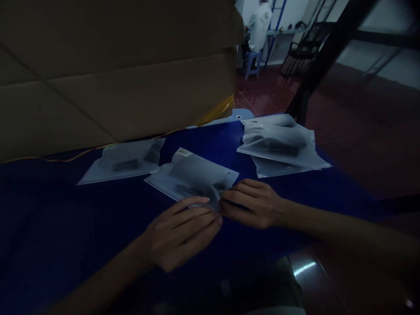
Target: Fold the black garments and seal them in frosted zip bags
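Note:
A frosted plastic zip bag (190, 177) with a dark item inside lies at the middle of the blue table, and its near corner is bunched. My right hand (251, 204) pinches that corner from the right. My left hand (181, 232) meets it from the lower left, fingertips on the bag's edge. A second frosted bag (123, 162) lies flat to the left, apart from both hands. Beyond my right hand, a loose stack of similar bags (278, 144) sits near the table's far corner. The contents of every bag are blurred by the plastic.
A large cardboard box (114, 74) stands along the far left of the blue table (65, 227), with a thin yellow wire (82, 154) at its base. Past the table, a seated co-worker (259, 28) faces away, near a blue stool (252, 63), a black chair (303, 48) and red tile floor (354, 131).

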Demonstrator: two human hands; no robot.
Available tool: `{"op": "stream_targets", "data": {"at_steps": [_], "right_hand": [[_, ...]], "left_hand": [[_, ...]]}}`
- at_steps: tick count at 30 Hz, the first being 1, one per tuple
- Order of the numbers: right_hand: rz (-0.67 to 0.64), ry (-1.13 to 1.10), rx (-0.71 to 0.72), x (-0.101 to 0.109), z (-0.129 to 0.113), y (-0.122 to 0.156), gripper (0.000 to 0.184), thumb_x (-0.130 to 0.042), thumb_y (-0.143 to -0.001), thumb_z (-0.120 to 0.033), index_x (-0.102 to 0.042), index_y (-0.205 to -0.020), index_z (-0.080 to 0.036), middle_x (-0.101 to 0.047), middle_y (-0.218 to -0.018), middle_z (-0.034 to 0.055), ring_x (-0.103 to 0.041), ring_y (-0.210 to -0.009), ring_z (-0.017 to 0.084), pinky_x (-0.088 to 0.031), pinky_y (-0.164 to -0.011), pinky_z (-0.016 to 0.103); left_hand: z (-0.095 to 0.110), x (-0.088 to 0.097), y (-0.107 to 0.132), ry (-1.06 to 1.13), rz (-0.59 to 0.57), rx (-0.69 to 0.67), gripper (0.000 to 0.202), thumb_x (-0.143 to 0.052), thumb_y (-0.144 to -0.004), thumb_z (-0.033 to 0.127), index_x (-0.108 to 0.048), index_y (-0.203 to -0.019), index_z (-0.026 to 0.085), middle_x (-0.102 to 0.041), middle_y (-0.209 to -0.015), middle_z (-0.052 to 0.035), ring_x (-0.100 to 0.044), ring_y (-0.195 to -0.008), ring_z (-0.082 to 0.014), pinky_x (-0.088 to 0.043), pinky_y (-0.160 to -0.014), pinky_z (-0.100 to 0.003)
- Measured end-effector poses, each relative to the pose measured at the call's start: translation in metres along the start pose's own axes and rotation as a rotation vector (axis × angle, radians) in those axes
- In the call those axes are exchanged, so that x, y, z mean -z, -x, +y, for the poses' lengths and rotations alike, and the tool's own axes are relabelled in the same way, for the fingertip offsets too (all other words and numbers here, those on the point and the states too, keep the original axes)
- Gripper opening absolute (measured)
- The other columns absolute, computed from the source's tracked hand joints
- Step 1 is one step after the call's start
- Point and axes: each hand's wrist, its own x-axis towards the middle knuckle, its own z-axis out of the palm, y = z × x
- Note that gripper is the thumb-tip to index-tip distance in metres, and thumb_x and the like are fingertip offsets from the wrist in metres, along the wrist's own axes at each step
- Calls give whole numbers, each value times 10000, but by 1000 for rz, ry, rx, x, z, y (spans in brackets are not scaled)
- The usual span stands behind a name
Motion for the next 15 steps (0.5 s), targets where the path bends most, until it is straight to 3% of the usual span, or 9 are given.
{"op": "stream_targets", "data": {"at_steps": [4, 9, 15], "right_hand": [[-23, -50, 28, -2, -5, -1, 227, -588, -1013, -302, -758, -962, -160, -764, -1027, 69, -661, -769, 145, -525, -631, 289], [27, -58, 20, -3, -7, -3, 217, -593, -974, -92, -727, -808, -132, -743, -856, 58, -622, -672, 124, -486, -588, 277], [53, -70, 24, -4, -8, -7, 243, -595, -978, -89, -704, -765, -136, -704, -761, 23, -551, -593, 108, -440, -541, 271]], "left_hand": [[0, -2, 0, 3, 34, 19, 246, -601, -999, 39, -712, -1180, 165, -810, -1071, -1, -753, -1065, -140, -559, -1135, -365], [-1, 0, -9, 23, 32, 23, 199, -616, -994, 24, -726, -1127, 122, -813, -1004, -36, -770, -990, -139, -554, -1127, -371], [-2, -2, -16, -104, 60, 20, 164, -705, -945, 44, -734, -1026, 183, -811, -919, 15, -770, -910, -126, -602, -1039, -364]]}}
